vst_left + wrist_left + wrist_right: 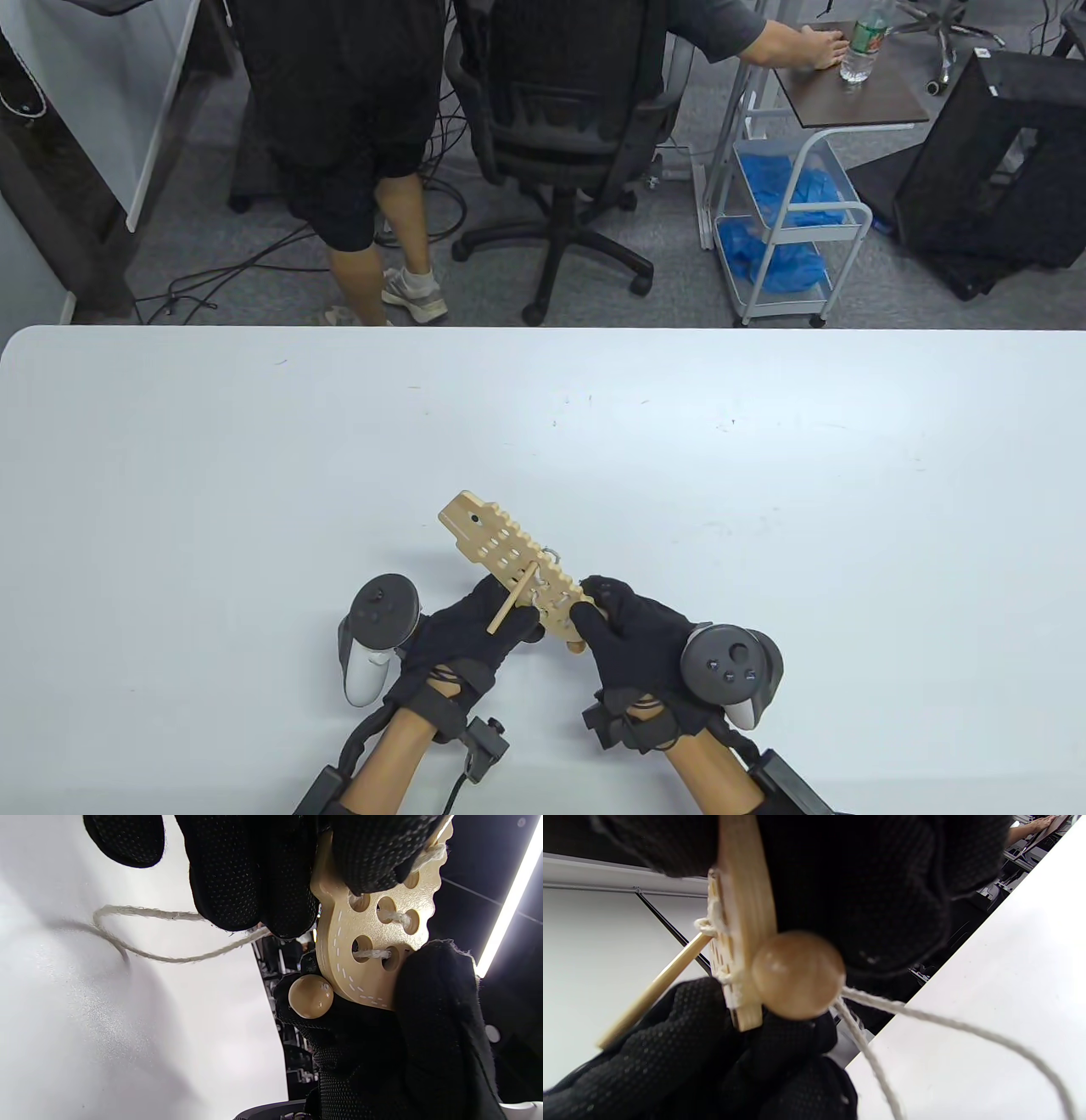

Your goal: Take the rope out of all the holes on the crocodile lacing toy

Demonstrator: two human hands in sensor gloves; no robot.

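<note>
Two gloved hands held a wooden crocodile lacing toy just above a white table, its rope still laced through several holes.

We gripped the crocodile lacing toy (513, 567) near its tail end with our right hand (638, 647), fingers curled round the board, while our left hand (477, 628) curled round the board's middle beside the wooden needle stick (514, 599). The rope (163, 957) trailed loose below onto the table (254, 475), and short stitches still bridged pairs of holes near a round wooden bead (797, 975). We judged that hard pulling could jam the stick crosswise at a hole, or that the slack loop could knot, because both hands crowded the same short stretch of board.
</note>
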